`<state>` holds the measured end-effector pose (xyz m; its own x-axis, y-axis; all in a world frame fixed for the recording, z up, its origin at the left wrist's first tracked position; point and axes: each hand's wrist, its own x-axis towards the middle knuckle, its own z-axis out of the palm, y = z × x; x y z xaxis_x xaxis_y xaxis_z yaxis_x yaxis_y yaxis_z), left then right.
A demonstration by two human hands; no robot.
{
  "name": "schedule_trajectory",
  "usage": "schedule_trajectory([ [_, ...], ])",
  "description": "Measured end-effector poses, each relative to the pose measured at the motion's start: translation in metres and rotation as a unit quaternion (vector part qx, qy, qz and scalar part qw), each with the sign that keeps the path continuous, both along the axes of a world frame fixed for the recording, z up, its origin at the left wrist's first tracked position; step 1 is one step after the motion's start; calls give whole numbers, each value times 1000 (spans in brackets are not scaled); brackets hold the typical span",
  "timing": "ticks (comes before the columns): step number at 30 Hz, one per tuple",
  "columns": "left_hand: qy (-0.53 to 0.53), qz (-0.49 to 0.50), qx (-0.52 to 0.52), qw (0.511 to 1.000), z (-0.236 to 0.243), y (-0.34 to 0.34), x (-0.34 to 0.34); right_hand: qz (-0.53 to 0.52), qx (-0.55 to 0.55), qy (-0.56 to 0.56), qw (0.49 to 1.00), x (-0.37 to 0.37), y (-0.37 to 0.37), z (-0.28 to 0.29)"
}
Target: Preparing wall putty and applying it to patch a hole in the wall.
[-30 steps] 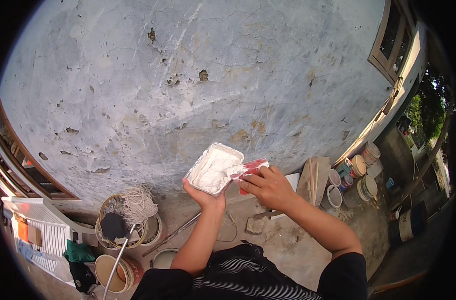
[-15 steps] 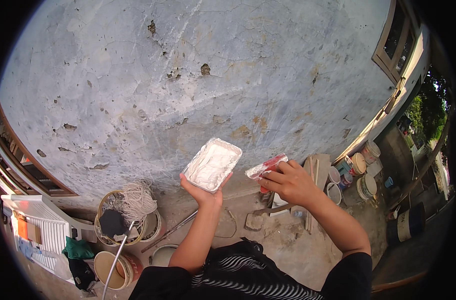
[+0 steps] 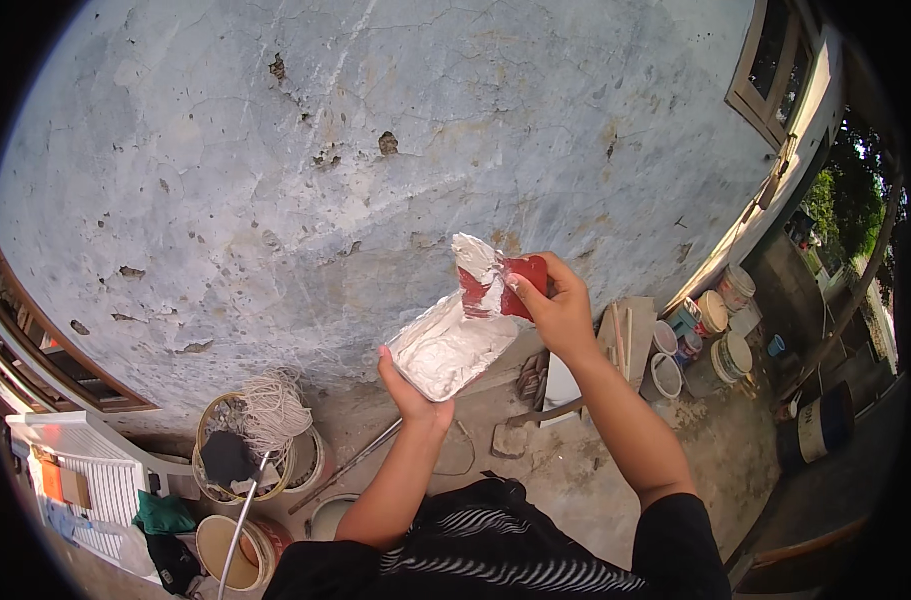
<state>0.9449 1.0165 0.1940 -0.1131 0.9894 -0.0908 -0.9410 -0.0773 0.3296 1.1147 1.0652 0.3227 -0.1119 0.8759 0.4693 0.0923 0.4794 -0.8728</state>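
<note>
So you're gripping a shallow rectangular tray point(image 3: 484, 371) in your left hand point(image 3: 413, 400), thumb up along the near-left side and the rest of the hand supporting it from below. It's sitting right in front of you, tilting a bit, and it's holding a good load of white paste point(image 3: 444, 358) smeared all through it. Your right hand point(image 3: 564, 310) is pinching a red putty spreader point(image 3: 491, 285), thumb pressing on the face you can see. That spreader's carrying a thick white blob on its upper-left end, plus streaks across the middle. Its lower edge is overlapping the tray's far corner from this angle, but honestly I can't tell if they're actually touching.

Behind all that, a patchy blue-grey wall point(image 3: 226, 190) is filling most of the view, showing cracks and chipped spots. Down to your left, a bundle of pale rope point(image 3: 276, 410) is spilling over a round bucket, and a white plastic chair point(image 3: 101, 450) is lying near it. Off to the right, a bunch of tubs point(image 3: 666, 376) are standing on the concrete floor point(image 3: 576, 480).
</note>
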Motion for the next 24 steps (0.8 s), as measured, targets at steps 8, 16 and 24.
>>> schedule_trajectory([
  [8, -21, 5, 9, 1000, 6, -10, -4, -53, 50, -241, 968, -1, -23, -14],
  [16, -12, 6, -18, 1000, 2, -10, -2, -5, 29, -223, 974, -18, -48, 7],
  [24, 36, 32, -7, 999, 4, -12, 2, -50, 95, -331, 938, 12, -41, 17],
])
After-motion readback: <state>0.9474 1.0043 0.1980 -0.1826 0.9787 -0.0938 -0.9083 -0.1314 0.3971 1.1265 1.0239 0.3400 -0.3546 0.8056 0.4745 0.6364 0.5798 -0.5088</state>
